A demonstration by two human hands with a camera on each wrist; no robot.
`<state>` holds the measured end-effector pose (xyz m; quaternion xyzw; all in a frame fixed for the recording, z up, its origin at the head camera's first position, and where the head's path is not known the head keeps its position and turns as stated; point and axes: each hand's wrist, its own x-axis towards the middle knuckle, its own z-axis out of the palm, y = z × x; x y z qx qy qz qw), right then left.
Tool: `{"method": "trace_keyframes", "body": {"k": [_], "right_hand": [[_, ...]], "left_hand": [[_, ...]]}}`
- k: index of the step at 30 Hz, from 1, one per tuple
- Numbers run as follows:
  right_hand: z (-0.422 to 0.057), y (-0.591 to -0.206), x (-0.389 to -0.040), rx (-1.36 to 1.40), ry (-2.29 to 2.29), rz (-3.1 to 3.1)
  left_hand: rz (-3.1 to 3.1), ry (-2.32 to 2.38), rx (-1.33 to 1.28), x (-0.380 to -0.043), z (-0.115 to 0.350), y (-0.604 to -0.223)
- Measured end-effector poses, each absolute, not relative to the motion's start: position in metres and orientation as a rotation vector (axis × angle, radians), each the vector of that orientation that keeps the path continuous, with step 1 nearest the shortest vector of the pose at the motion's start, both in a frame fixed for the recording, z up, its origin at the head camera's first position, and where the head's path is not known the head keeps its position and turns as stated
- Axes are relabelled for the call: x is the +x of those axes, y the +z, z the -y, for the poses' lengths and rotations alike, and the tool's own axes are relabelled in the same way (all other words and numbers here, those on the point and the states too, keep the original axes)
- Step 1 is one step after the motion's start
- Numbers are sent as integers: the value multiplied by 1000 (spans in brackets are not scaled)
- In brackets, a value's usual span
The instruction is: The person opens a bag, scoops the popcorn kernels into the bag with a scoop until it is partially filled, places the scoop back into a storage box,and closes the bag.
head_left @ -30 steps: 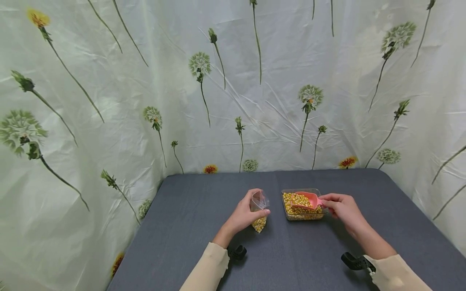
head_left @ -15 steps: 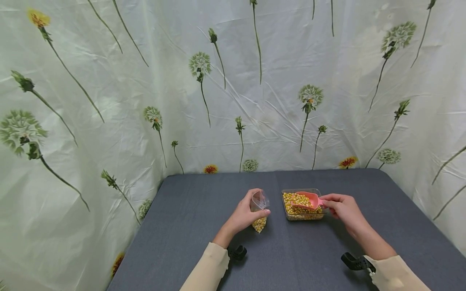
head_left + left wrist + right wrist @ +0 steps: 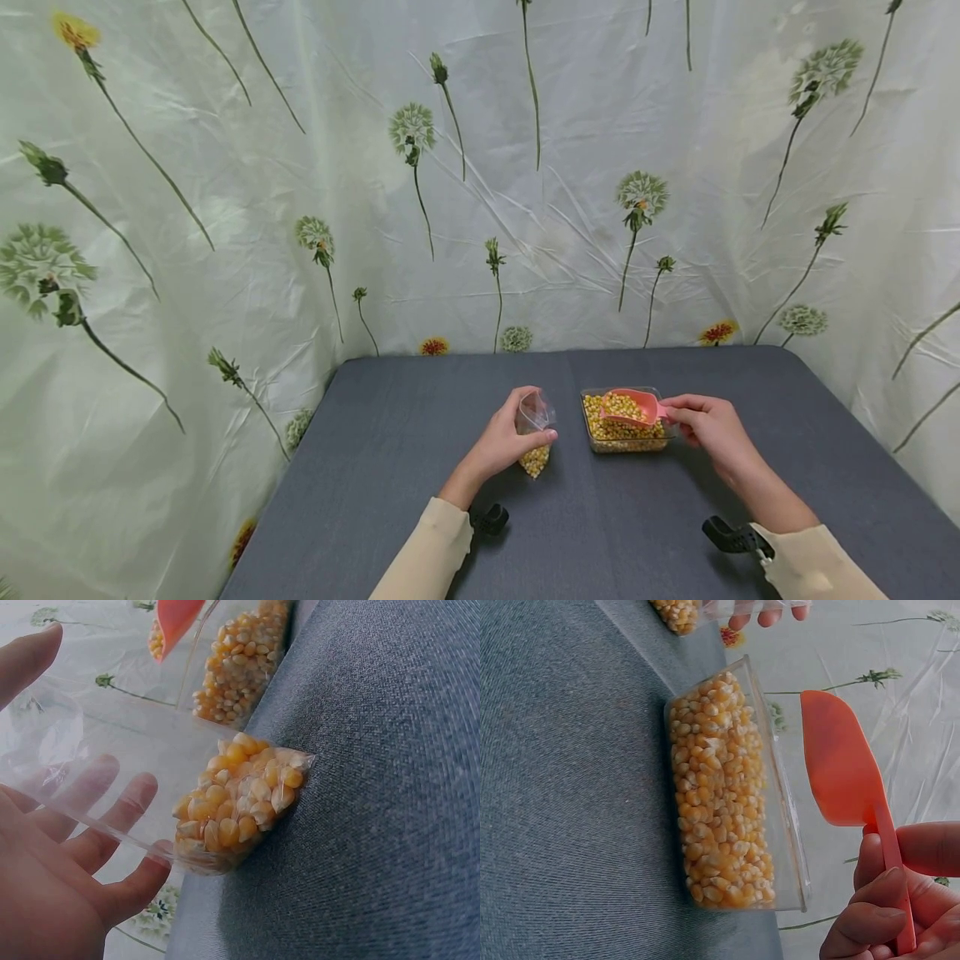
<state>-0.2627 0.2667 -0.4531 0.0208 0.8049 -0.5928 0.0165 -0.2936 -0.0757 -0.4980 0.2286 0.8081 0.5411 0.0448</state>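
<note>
My left hand point(image 3: 501, 440) holds a clear plastic bag point(image 3: 127, 772) upright on the table, thumb on one side of its mouth and fingers on the other. Corn kernels point(image 3: 232, 802) fill the bag's lower part. In my right hand point(image 3: 708, 429) is the handle of a pink scoop point(image 3: 844, 761), pinched between thumb and fingers. The scoop carries a heap of kernels, seen in the head view, and hovers just above a clear rectangular container point(image 3: 786, 862). Plenty of corn point(image 3: 720, 802) lies inside that container, which stands right of the bag.
A dark grey cloth-covered table point(image 3: 360, 467) lies under everything. Behind it and at both sides hangs a pale curtain point(image 3: 480, 208) printed with dandelions. Black wrist straps point(image 3: 735, 540) circle both forearms near the cuffs.
Over the last half second the loaded scoop has risen slightly out of the corn in the container. My left hand and the bag have stayed in place.
</note>
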Motion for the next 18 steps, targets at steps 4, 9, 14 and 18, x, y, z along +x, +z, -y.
{"method": "trace_keyframes", "body": {"k": [4, 9, 14, 18], "right_hand": [[-266, -450, -263, 67, -1855, -2501], [-264, -444, -264, 68, -1844, -2508], [-261, -439, -263, 55, -1857, -2491], [-259, -436, -262, 39, -1869, -2489]], "left_hand": [[-2469, 1651, 699, -294, 75, -498], [-2468, 1650, 704, -295, 75, -499], [-2460, 1651, 708, -295, 75, -498], [-2463, 1643, 695, -295, 74, -499]]}}
